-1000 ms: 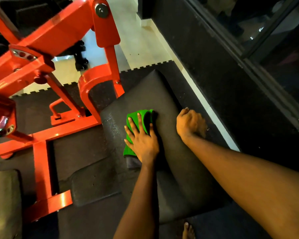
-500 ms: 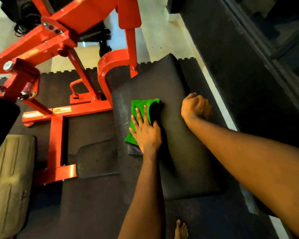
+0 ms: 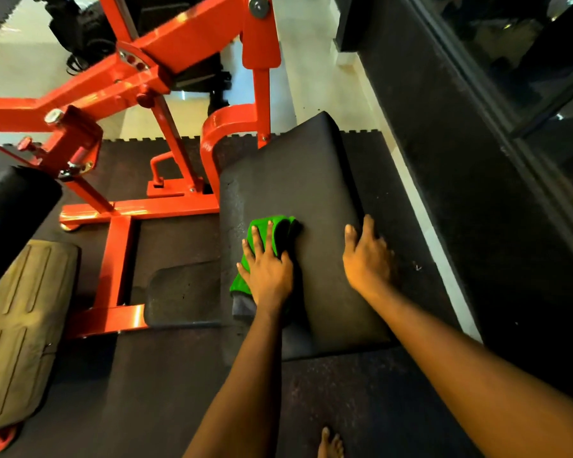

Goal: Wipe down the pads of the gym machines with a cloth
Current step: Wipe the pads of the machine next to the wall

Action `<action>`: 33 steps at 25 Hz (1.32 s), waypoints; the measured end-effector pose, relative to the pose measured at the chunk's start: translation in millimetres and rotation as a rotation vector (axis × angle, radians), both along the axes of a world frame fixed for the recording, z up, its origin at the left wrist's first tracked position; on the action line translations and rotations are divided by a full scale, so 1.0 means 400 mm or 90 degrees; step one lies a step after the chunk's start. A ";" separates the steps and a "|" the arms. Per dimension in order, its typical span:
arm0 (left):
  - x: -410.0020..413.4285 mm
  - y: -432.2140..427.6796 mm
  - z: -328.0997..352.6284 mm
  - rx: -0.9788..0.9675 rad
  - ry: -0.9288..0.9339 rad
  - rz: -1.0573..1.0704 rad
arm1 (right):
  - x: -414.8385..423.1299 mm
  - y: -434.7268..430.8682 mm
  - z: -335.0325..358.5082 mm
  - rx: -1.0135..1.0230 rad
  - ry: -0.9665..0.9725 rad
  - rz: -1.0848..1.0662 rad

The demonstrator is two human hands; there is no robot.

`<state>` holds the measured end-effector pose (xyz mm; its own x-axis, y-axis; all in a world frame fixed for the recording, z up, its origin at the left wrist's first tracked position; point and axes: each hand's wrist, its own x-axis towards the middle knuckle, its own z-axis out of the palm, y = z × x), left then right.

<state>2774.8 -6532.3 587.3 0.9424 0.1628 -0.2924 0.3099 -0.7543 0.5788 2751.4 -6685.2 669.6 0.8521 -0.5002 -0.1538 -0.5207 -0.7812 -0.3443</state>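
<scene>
Left hand (image 3: 267, 271) flat on half-hidden green cloth (image 3: 261, 224), right hand (image 3: 366, 257) resting uncurled on black pad (image 3: 295, 173)

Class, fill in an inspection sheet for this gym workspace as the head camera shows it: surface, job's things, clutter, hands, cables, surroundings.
Surface: black pad, sloping, with a grainy texture along its left side.
Job's things: green cloth, lying on the pad near its left edge.
Clutter: nothing seen.
Hands: left hand pressed flat on the cloth, fingers straight; right hand resting on the pad's right edge, fingers spread, holding nothing.
Cables: nothing seen.
Surroundings: orange machine frame to the left of the pad; rubber floor mat underneath; tan ribbed pad at far left; bare foot at the bottom edge.
</scene>
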 end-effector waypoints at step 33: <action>-0.389 -0.044 0.009 -0.053 0.030 0.162 | -0.029 0.027 -0.027 -0.138 -0.067 0.112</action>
<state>2619.2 -6549.9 590.9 0.8595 0.3660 -0.3568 0.5110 -0.5995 0.6160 2740.0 -6674.3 658.6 0.9344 -0.3545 0.0339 -0.3407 -0.9176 -0.2048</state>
